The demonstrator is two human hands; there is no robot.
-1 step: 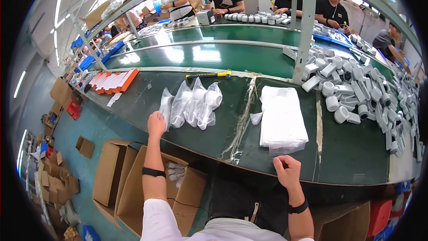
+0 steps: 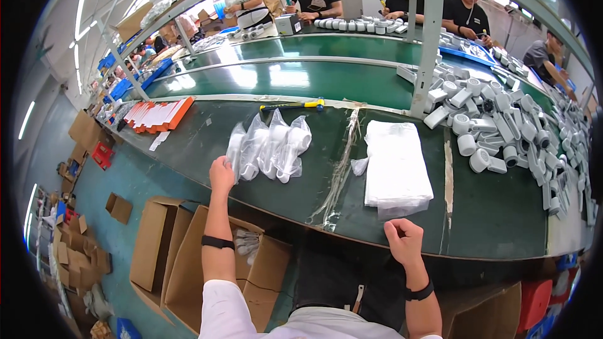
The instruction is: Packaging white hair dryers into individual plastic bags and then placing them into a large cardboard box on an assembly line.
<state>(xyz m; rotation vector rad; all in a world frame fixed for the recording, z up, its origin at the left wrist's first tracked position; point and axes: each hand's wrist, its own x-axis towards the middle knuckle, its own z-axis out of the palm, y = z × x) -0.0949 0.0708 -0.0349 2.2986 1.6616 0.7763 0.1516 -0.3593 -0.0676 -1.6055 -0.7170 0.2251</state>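
Note:
Four would be too exact for the row, so: several white-grey plastic parts in clear bags (image 2: 274, 147) lie side by side on the dark green table. The leftmost bagged part (image 2: 235, 144) leans close to its neighbour, and my left hand (image 2: 221, 174) is closed on its near end. My right hand (image 2: 404, 240) is curled into a loose fist at the table's near edge, with nothing visible in it. Just beyond that hand lies a stack of clear plastic bags (image 2: 397, 163). A yellow-and-black hammer (image 2: 294, 105) lies behind the bagged row.
Loose grey parts (image 2: 483, 122) form a large heap at the right. An orange box with white pieces (image 2: 160, 114) stands far left. Open cardboard boxes (image 2: 188, 257) stand below the near edge, one holding bagged parts. A metal post (image 2: 430, 44) rises behind; several people work across the green belt.
My left hand and the leftmost bagged part have shifted very slightly right, toward the row. My right hand stays in place.

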